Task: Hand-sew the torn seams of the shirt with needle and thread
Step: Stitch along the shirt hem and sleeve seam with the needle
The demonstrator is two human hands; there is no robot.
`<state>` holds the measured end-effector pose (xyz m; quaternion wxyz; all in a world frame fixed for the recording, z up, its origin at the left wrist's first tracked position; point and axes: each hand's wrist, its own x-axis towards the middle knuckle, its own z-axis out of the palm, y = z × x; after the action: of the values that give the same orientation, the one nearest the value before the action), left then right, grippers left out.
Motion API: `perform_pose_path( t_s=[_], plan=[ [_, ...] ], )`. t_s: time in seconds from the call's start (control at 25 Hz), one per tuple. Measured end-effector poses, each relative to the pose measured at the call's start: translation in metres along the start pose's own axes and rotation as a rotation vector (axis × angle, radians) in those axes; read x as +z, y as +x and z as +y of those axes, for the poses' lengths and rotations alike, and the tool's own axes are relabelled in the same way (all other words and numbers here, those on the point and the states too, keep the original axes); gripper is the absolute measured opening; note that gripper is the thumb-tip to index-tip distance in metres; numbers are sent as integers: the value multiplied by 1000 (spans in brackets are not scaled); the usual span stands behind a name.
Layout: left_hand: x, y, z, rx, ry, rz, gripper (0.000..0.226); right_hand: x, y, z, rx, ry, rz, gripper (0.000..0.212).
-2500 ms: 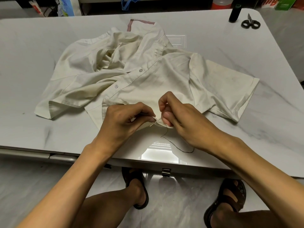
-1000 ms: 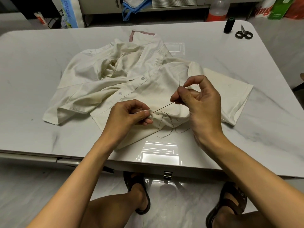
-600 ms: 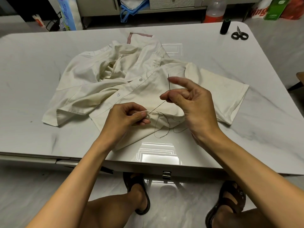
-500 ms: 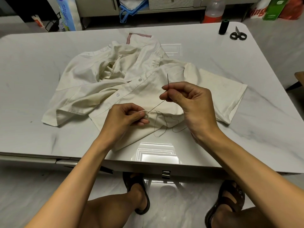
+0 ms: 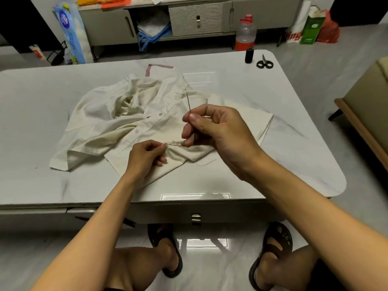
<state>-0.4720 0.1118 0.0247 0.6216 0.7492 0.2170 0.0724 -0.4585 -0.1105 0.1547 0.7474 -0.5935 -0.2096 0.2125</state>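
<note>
The only writing that can be read is the red "ing" on a white bag at the upper right of the frame; the green carton beside it and the blue and white pack at the upper left carry print too small to make out, and the bottle at the top centre has a red label with no legible words. Against the view half a second ago, the camera has tipped up, so the cabinet along the top now shows, and the loose loops of thread that lay below the hands are mostly drawn in (one slack tail remains at the lower right of the cloth). The cream shirt lies crumpled on the table in the middle of the frame. The left hand pinches the shirt's folded edge between thumb and forefinger. The right hand, just right of centre, is curled, with thumb and forefinger pinching the needle, which points up; its lower fingers reach down to the short dark run of thread beside the left fingertips. A black spool and scissors sit at the table's upper right corner.
</note>
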Motion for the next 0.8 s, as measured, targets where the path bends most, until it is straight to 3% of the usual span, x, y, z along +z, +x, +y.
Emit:
perform_pose_path(
  t_s=[0.28, 0.6, 0.68, 0.8],
  plan=[
    [8, -2, -7, 15, 48, 112, 21, -23, -48, -28, 258, -98, -283, 13],
    [6, 2, -10, 19, 64, 137, 12, -36, -52, -23, 596, 277, -549, 14],
    [6, 3, -9, 14, 61, 143, 12, -35, -52, -20, 603, 265, -531, 14],
    [5, 1, -7, 21, 32, 129, 13, -29, -45, -5, 499, 134, -348, 9]
  ],
)
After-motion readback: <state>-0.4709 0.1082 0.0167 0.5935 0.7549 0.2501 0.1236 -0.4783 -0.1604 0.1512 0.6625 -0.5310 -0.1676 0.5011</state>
